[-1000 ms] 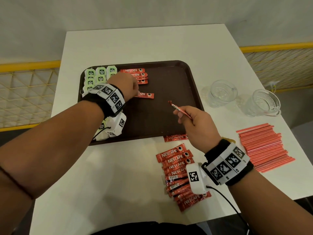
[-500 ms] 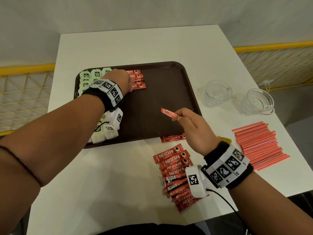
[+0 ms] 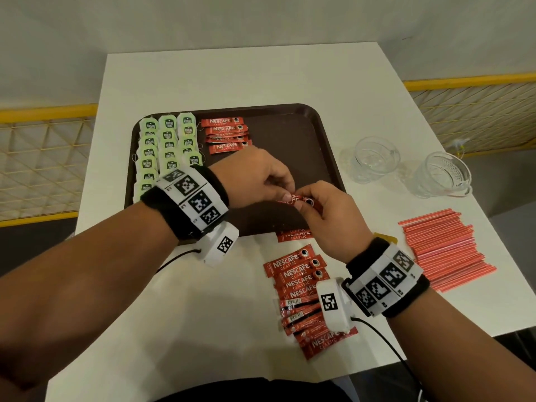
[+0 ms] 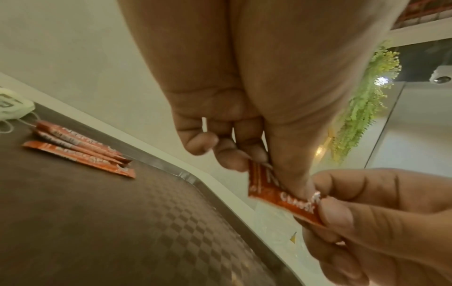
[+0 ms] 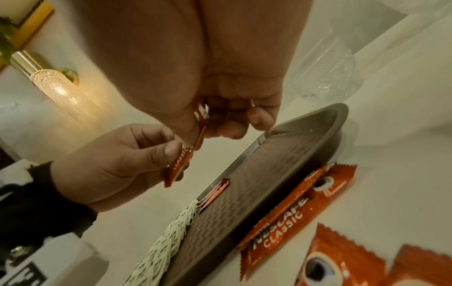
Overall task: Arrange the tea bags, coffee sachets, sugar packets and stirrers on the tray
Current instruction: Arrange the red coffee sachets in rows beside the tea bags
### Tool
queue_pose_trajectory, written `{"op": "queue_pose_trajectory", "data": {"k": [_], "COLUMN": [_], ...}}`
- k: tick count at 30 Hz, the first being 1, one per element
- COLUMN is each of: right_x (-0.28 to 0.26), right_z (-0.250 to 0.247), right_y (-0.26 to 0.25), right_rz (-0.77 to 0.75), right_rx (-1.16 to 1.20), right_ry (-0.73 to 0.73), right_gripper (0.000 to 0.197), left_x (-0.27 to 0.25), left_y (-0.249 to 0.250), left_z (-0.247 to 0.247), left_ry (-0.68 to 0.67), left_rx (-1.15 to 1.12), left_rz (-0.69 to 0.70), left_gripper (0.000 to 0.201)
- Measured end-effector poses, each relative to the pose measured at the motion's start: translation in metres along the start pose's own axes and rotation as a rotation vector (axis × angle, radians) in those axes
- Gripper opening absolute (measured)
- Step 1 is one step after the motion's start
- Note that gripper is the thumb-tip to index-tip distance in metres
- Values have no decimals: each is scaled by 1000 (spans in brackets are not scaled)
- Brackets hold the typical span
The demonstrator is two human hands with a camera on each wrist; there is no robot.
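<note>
A dark brown tray (image 3: 290, 134) lies mid-table. Green tea bags (image 3: 168, 146) fill its left side in three columns, and a short column of red coffee sachets (image 3: 226, 134) lies beside them. Above the tray's near right part my two hands meet on one red coffee sachet (image 3: 300, 199). My left hand (image 3: 278, 190) pinches its left end and my right hand (image 3: 311, 208) pinches its right end. The left wrist view shows the sachet (image 4: 281, 199) between both thumbs, held above the tray (image 4: 122, 222). From the right wrist the same sachet (image 5: 179, 166) appears edge-on.
A pile of coffee sachets (image 3: 298, 285) lies on the white table (image 3: 232, 76) under my right wrist, with two more sachets (image 3: 294, 235) at the tray's near edge. Red stirrers (image 3: 443, 250) are stacked at the right. Two glass cups (image 3: 374, 158) (image 3: 443, 175) stand right of the tray.
My left hand left the sachet column on the tray and came towards me and right. It now pinches the sachet that my right hand alone held before.
</note>
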State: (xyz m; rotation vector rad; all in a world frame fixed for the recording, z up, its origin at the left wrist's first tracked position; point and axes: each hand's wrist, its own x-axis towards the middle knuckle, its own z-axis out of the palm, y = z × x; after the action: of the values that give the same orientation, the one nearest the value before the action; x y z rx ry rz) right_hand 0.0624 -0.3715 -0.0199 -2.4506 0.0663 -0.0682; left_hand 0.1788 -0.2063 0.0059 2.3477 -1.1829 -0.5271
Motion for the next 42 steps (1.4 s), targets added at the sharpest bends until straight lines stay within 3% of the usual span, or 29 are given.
{"op": "queue_pose_trajectory", "data": {"k": [4, 7, 10, 16, 21, 28, 35, 39, 42], "right_x": [0, -4, -14, -26, -33, -33, -33, -29, -22], "right_z": [-6, -10, -8, -6, -9, -10, -13, -12, -11], "right_y": [5, 13, 19, 22, 27, 32, 32, 36, 40], "right_rz": [26, 8, 3, -34, -41, -32, -33, -34, -31], "right_rx": [7, -224, -420, -567, -611, -617, -605, -569, -516], "right_ry": [13, -149, -321, -404, -429, -437, -461, -466, -456], "right_gripper": [19, 20, 24, 32, 31, 31, 28, 25, 22], "left_x": [2, 5, 9, 18, 21, 37, 42, 28, 12], "left_y": [-20, -46, -61, -73, -76, -79, -73, -38, 5], "left_z": [-1, -4, -3, -2, -6, -22, -25, -10, 15], "left_ry": [126, 256, 203, 117, 45, -13, 56, 215, 104], "left_rx": [52, 90, 166, 290, 277, 445, 520, 333, 217], "left_rz": [-149, -362, -487, -635, -634, -675, -652, -494, -316], "left_gripper": [7, 6, 7, 14, 16, 15, 29, 18, 17]}}
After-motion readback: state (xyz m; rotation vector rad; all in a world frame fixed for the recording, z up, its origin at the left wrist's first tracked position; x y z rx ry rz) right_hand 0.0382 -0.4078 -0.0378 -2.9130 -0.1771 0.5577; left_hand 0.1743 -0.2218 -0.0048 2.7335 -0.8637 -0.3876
